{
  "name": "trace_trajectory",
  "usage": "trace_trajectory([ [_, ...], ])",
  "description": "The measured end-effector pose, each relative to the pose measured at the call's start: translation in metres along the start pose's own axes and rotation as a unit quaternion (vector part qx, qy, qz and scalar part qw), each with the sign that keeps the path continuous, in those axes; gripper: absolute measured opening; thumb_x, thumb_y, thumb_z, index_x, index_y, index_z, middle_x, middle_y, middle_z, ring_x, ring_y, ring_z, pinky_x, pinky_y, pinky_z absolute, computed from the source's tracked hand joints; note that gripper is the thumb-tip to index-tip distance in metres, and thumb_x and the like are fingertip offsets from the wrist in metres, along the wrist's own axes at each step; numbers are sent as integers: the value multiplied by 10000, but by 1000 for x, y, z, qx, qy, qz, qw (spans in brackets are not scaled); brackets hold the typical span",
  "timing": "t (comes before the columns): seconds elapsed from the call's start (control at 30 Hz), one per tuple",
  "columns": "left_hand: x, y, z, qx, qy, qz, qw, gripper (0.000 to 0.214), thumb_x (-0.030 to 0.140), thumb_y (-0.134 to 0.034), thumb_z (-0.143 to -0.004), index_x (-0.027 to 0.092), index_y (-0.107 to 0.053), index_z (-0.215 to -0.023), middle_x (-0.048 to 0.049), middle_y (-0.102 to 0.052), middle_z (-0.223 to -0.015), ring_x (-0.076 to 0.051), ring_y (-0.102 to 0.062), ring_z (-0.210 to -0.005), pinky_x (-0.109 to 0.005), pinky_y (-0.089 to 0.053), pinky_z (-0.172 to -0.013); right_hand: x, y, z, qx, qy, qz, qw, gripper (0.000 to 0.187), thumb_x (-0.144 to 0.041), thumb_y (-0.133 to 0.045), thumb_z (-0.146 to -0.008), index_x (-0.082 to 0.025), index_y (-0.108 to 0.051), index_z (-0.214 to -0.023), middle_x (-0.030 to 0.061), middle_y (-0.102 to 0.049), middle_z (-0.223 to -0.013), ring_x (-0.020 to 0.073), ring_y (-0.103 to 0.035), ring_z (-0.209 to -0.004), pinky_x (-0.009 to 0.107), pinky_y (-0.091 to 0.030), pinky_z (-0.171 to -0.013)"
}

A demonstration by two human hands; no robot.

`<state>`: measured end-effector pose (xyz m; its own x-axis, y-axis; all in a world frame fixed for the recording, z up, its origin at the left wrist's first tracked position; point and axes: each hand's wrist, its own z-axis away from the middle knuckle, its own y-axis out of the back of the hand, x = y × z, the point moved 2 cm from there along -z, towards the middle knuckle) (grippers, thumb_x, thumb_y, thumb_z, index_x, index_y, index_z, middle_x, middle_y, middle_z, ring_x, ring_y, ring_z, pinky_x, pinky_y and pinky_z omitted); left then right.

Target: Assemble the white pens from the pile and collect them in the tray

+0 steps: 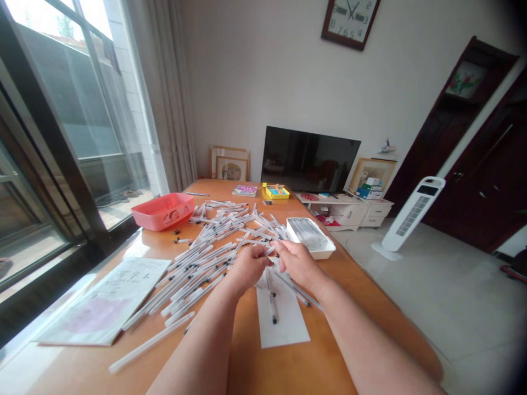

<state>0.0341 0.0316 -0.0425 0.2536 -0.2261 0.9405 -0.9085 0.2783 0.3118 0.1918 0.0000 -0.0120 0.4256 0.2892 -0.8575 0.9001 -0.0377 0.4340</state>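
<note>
My left hand [250, 266] and my right hand [297, 260] meet over the middle of the table, fingers pinched. Between their fingertips is a short stretch of a clear pen [270, 251]; the fingers cover the rest. Below them lies a white sheet of paper [284, 330], with a black-tipped pen [272, 307] resting on it. To the left spreads a loose heap of clear pens [201, 260], many with black ends. Just beyond my right hand stands a white tray [325, 254] holding a row of pens.
A pink plastic basket [161, 213] stands at the left edge, with small black bits [177, 232] nearby. An exercise book [102, 304] lies at near left. Farther back are a small book [244, 191] and a yellow box [276, 192]. The table's right edge runs past my right forearm.
</note>
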Motion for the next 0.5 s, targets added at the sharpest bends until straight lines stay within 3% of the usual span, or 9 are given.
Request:
trace_trajectory([
  [0.13, -1, 3, 0, 21, 18, 26, 999, 181, 248, -546, -694, 168, -693, -762, -8, -641, -696, -155, -536, -659, -277, -405, -645, 5, 4, -2, 13, -34, -20, 999, 513, -582, -423, -958, -181, -624, -710, -22, -534, -514, 118, -463, -485, 242, -400, -542],
  [0.27, 2, 7, 0, 55, 59, 58, 995, 218, 248, -589, -669, 156, -714, -822, -19, -648, -693, -163, -549, -654, -275, -404, -623, 21, 10, -7, 38, -60, -17, 997, 318, -449, -531, -902, -189, -706, -958, -28, -576, -582, 134, -506, -528, 240, -408, -541],
  [0.5, 11, 14, 2, 98, 80, 68, 990, 275, 205, -565, -638, 128, -719, -852, -39, -673, -737, -146, -516, -642, -270, -396, -626, 54, 14, -24, 24, -91, 180, 979, 181, -280, -601, -802, -215, -746, -888, 4, -673, -689, 154, -571, -605, 241, -387, -563],
])
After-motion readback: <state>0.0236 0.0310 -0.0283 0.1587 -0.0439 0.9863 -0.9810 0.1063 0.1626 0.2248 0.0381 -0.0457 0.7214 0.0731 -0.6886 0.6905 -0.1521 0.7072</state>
